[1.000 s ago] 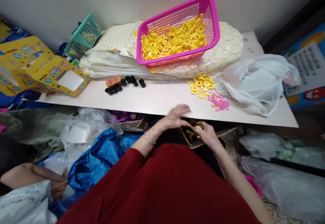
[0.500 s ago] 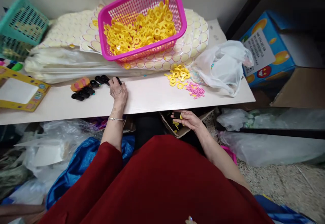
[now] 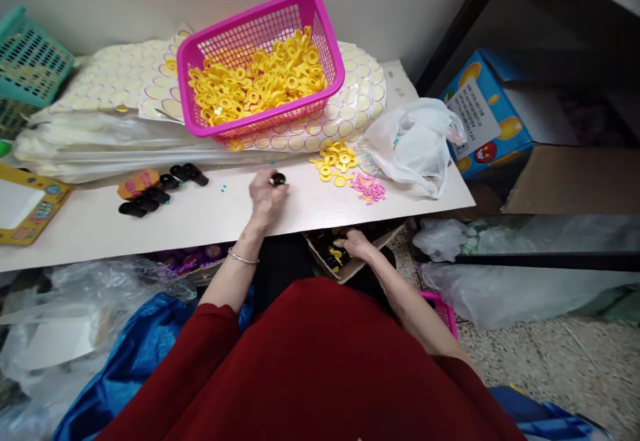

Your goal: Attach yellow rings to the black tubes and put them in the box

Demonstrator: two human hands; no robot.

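Note:
My left hand (image 3: pixel 266 193) rests on the white tabletop (image 3: pixel 210 211) with its fingers pinched round a small black cylinder (image 3: pixel 278 178). My right hand (image 3: pixel 356 244) reaches down into a cardboard box (image 3: pixel 350 269) under the table edge that holds black and yellow parts; its fingers are curled, and what they hold is hidden. A row of black cylinders (image 3: pixel 165 188) lies to the left beside an orange piece (image 3: pixel 137 182). A loose pile of yellow rings (image 3: pixel 334 161) and small pink bits (image 3: pixel 369 188) lie to the right.
A pink basket (image 3: pixel 260 68) full of yellow rings sits on stacked sticker sheets (image 3: pixel 115 88) at the back. A white plastic bag (image 3: pixel 413 144) lies at the table's right end, a teal basket (image 3: pixel 30 61) and yellow carton (image 3: pixel 25 204) at the left. Bags crowd the floor.
My left hand picked a black cylinder from the row and carried it right toward the table's middle. My right hand dropped from holding a black and yellow part into the box.

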